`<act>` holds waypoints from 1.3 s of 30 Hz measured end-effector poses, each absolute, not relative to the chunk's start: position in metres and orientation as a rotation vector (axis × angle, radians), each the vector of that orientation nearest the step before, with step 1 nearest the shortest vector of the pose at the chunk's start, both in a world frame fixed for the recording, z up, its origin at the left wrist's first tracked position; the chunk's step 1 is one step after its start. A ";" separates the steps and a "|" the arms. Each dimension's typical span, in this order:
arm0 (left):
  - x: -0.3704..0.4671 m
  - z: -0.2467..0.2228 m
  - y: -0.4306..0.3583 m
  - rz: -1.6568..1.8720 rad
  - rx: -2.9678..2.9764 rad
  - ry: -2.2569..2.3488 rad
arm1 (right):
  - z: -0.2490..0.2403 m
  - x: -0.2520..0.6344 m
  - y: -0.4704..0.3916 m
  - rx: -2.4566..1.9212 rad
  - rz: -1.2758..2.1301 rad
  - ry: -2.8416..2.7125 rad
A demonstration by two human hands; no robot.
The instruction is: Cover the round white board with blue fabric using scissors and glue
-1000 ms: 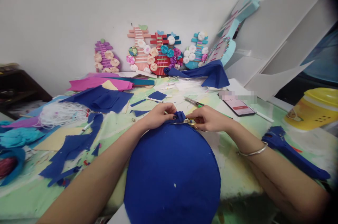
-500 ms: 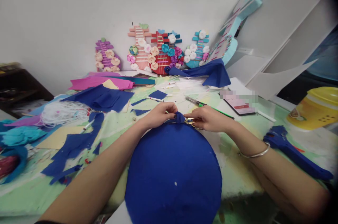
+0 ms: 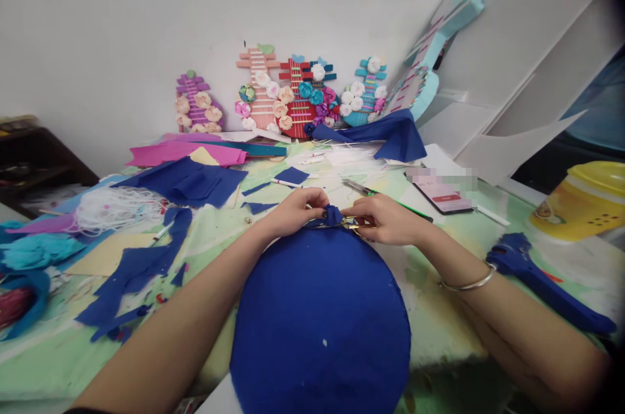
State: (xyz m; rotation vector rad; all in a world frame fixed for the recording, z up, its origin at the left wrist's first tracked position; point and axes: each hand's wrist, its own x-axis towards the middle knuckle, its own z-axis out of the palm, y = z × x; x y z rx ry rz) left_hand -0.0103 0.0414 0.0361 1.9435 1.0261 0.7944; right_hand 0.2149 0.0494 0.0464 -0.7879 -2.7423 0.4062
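A large rounded piece covered in dark blue paper or cloth (image 3: 322,316) stands in front of me, leaning at the table's near edge. At its top edge, my left hand (image 3: 303,211) pinches a crumpled dark blue scrap (image 3: 334,215). From the right, my right hand (image 3: 385,219) grips a pair of gold-handled scissors (image 3: 352,225) by the handles. The blades point left, along the top edge under the scrap, and are partly hidden by it. A silver bangle (image 3: 471,284) circles my right wrist.
Blue offcuts (image 3: 131,271), white string (image 3: 117,209) and pink sheets (image 3: 188,152) lie to the left. A utility knife (image 3: 361,187), a phone (image 3: 442,193), a blue glue-gun-shaped piece (image 3: 547,280) and a yellow tub (image 3: 581,202) are on the right. Flower-decorated model lutes (image 3: 297,95) lean against the wall.
The scissor handles have spread slightly in my right hand. Both hands stay at the top edge, and the blue scrap has shifted only a little.
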 end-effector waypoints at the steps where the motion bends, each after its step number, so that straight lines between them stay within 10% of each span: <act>1: -0.010 0.036 0.041 0.796 1.945 1.030 | 0.047 0.214 0.050 -0.781 0.414 -2.751; 39: -0.008 0.037 0.042 0.807 1.972 1.056 | 0.041 0.207 0.054 -0.679 0.386 -2.801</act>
